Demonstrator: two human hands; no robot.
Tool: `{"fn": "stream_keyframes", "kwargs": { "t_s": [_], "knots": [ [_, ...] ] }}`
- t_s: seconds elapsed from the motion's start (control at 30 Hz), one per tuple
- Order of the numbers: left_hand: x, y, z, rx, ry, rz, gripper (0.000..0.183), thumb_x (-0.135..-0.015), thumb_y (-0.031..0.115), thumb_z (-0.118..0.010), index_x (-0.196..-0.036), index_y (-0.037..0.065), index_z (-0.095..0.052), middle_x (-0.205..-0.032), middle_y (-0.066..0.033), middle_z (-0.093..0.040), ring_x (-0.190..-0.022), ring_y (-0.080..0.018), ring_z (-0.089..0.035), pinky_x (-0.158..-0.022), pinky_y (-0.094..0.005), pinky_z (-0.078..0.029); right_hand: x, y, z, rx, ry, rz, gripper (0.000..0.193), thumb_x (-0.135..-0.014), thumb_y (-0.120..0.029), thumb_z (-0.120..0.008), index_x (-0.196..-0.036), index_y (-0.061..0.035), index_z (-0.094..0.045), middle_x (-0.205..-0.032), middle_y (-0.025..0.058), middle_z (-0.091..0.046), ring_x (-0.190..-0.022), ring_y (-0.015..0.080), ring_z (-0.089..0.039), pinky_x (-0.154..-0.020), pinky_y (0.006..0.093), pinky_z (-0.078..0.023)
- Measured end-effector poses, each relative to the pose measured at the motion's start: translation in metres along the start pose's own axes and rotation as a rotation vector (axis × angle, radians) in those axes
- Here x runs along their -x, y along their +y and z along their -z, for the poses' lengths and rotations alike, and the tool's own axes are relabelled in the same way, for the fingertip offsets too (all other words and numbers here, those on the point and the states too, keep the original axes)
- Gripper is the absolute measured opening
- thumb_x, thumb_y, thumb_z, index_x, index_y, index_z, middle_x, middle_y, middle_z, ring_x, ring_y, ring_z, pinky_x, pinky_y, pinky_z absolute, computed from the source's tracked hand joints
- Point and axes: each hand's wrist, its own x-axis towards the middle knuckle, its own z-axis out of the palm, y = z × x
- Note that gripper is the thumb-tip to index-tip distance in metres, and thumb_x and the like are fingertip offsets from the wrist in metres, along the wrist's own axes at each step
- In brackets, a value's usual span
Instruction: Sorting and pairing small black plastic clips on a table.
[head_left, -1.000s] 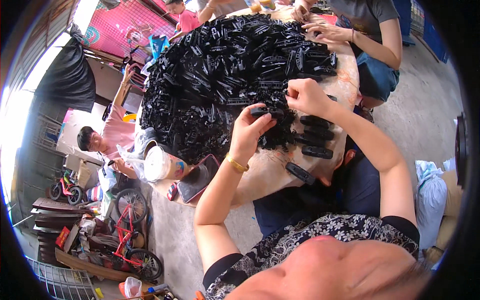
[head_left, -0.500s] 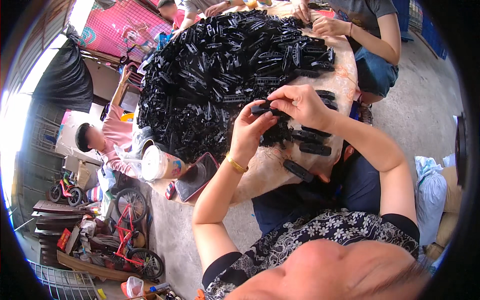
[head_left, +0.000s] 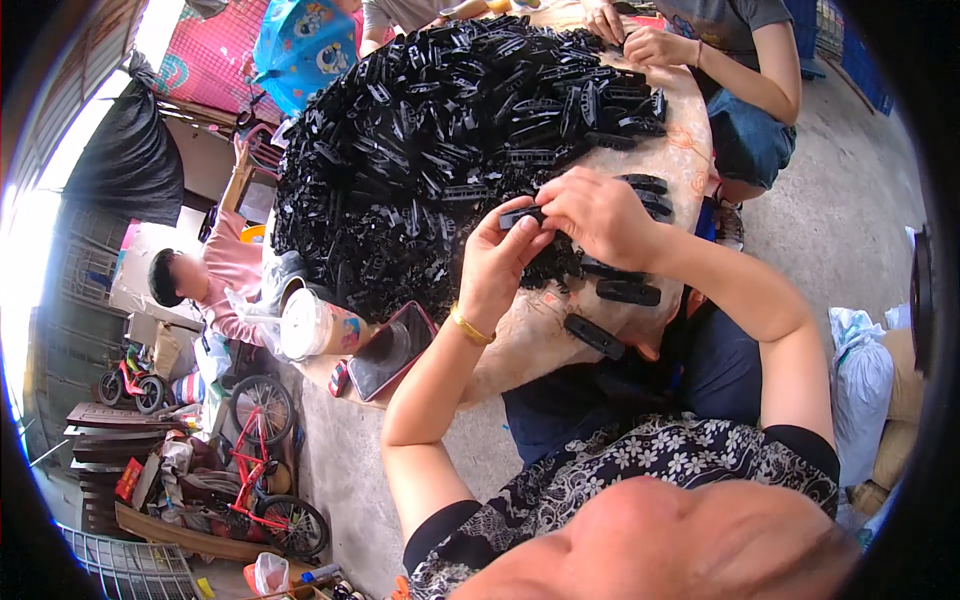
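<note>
Between the thumb and fingers of my left hand (head_left: 497, 262) is a black oblong plastic part (head_left: 518, 216), held above the near edge of a big heap of black plastic pieces (head_left: 430, 150). My right hand (head_left: 603, 218) is closed in a pinch at the right end of that part. Whether its fingertips also hold a smaller piece is hidden. Similar oblong black parts (head_left: 628, 292) lie in a loose row on the tablecloth, below and beside my right wrist. One more black part (head_left: 594, 337) rests at the table's near edge.
On the table's left stand a lidded plastic cup (head_left: 308, 328) and a dark phone (head_left: 393, 352). Across the table, a person's hands (head_left: 655, 45) work at the top right. A person in pink (head_left: 230, 270) is at the left. Bicycles (head_left: 265, 460) and sacks (head_left: 860, 385) stand on the floor.
A blue umbrella now spreads open at the far left of the table. My right fingers have curled in closer, and the held part has turned slightly, showing more of its face.
</note>
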Motion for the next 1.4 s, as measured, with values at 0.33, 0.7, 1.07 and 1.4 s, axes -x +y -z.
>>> {"fn": "stream_keyframes", "kwargs": {
  "t_s": [0.33,0.7,1.07,1.4],
  "knots": [
    [0.009,0.009,-0.011,-0.481,0.001,-0.198,0.030,-0.085,0.001,-0.061,-0.113,-0.005,-0.052,-0.098,-0.0121,-0.063,-0.085,-0.0158,-0.063,-0.077,-0.0276,-0.055,-0.001,-0.001,0.010,-0.474,-0.281,-0.578,0.026,-0.077,-0.007,-0.066,-0.100,0.0036,-0.062,-0.082,0.0126,-0.067,-0.073,0.0135,-0.063,-0.066,0.0278,-0.050],
    [-0.006,0.034,0.004,-0.903,0.102,-0.496,0.039,-0.092,0.014,-0.053,-0.127,-0.001,-0.043,-0.114,-0.0142,-0.056,-0.097,-0.0180,-0.059,-0.079,-0.0298,-0.052,-0.005,0.039,0.045,-0.270,-0.235,-0.600,0.025,-0.079,-0.004,-0.065,-0.102,0.0033,-0.061,-0.088,0.0058,-0.065,-0.076,0.0075,-0.057,-0.069,0.0226,-0.047],
    [-0.071,0.042,0.043,-2.053,0.057,-0.334,0.019,-0.079,0.013,-0.057,-0.092,0.003,-0.066,-0.093,-0.0160,-0.063,-0.091,-0.0332,-0.057,-0.084,-0.0378,-0.045,0.017,0.095,0.073,0.099,-0.564,-0.628,0.030,-0.073,-0.026,-0.062,-0.086,0.0011,-0.067,-0.081,0.0166,-0.067,-0.074,0.0270,-0.065,-0.070,0.0345,-0.050],
    [-0.085,0.056,0.070,-2.181,0.069,-0.114,0.026,-0.070,0.010,-0.064,-0.096,0.006,-0.066,-0.099,-0.0153,-0.061,-0.095,-0.0333,-0.057,-0.085,-0.0387,-0.046,0.020,0.074,0.035,0.389,-0.453,-0.375,0.028,-0.074,-0.028,-0.062,-0.089,-0.0042,-0.066,-0.088,0.0146,-0.063,-0.086,0.0304,-0.061,-0.074,0.0394,-0.049]
  ]
}}
